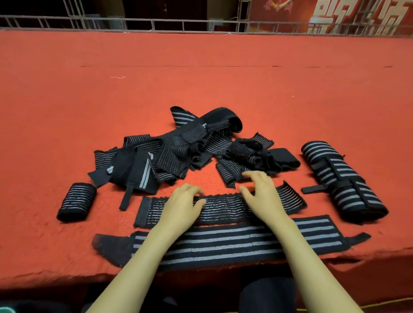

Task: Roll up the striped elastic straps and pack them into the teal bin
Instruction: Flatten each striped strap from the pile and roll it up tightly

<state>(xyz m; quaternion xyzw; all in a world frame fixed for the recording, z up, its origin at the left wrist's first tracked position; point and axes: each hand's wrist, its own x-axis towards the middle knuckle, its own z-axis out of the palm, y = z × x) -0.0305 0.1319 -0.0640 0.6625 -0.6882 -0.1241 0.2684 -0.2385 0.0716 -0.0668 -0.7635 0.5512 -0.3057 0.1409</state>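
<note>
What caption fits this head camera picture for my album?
Left hand and right hand rest on a thin-striped strap on the red table.

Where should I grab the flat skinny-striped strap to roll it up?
Probably pinch the thin-striped strap at its left end, the plain black patch, coming from the left. It lies flat and straight, and that end is square and uncovered.

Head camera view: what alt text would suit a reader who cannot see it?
A left hand and right hand rest on a thin-striped strap laid flat on a red table. Behind lies a tangled strap pile.
</note>
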